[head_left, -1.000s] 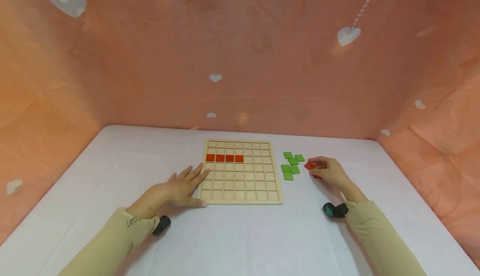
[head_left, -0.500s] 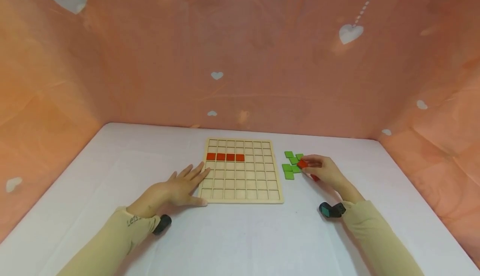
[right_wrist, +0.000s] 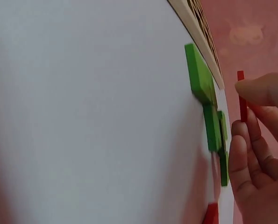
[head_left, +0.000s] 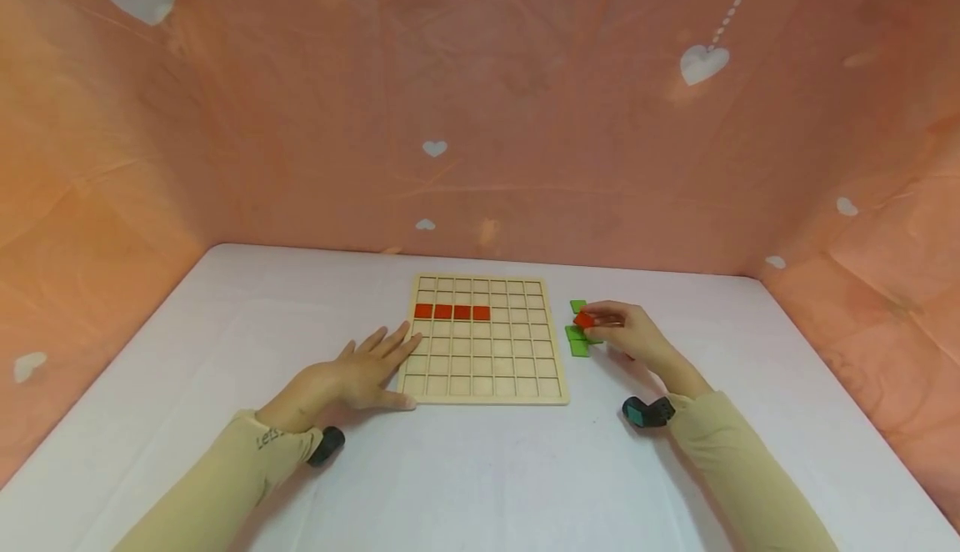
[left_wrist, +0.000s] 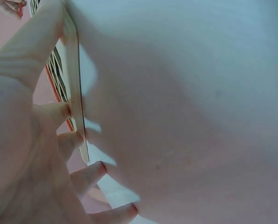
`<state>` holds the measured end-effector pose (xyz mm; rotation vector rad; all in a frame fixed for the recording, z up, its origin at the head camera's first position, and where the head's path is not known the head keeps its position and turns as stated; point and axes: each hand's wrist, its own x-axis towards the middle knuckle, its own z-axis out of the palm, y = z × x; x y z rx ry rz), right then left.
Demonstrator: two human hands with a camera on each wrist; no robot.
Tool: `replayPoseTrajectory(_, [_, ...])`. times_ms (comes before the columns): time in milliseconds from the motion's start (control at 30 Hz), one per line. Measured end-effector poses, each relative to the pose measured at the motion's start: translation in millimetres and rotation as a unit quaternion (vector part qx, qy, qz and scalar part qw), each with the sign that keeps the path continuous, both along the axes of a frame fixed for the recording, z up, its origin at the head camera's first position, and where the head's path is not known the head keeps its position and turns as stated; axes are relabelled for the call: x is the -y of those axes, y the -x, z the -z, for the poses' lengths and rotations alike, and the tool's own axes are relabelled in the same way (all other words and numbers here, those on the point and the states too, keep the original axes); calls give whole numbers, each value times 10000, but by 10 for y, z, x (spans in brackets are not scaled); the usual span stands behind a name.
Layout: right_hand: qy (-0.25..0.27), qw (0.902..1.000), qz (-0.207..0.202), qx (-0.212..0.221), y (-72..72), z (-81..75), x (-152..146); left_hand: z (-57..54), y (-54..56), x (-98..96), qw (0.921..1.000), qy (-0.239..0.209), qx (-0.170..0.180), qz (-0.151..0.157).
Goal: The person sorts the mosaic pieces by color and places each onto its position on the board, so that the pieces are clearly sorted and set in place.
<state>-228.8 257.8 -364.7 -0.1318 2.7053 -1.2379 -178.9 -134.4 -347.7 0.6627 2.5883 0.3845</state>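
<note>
My right hand (head_left: 630, 333) pinches a red square tile (head_left: 583, 320) between thumb and fingers, above the green tiles (head_left: 580, 348) to the right of the board. In the right wrist view the held red tile (right_wrist: 242, 95) is seen edge-on, raised over the table. My left hand (head_left: 367, 375) lies with fingers spread at the left edge of the wooden grid board (head_left: 491, 403), fingertips and thumb on its rim. Several red tiles (head_left: 462, 313) sit side by side in one row of the board, starting from the left side.
Another red tile (right_wrist: 211, 213) lies on the table under the right hand, mostly hidden in the head view. Some green tiles are covered by that hand. A white cloth (head_left: 480, 485) covers the table, and an orange fabric backdrop (head_left: 480, 102) with hearts encloses it.
My right hand has moved left with the red tile, from right of the green tiles to over them. The left hand stays on the board's edge.
</note>
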Motion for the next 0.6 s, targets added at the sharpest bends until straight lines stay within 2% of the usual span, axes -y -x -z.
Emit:
replayPoseTrajectory(200, [177,9995,-244,-115,38,-4,95,-16,10,1,10000,29,46,11])
replayPoseTrajectory(600, [437,9978,-444,-242,114,28,261,-3,27,5,10000,50,54,28])
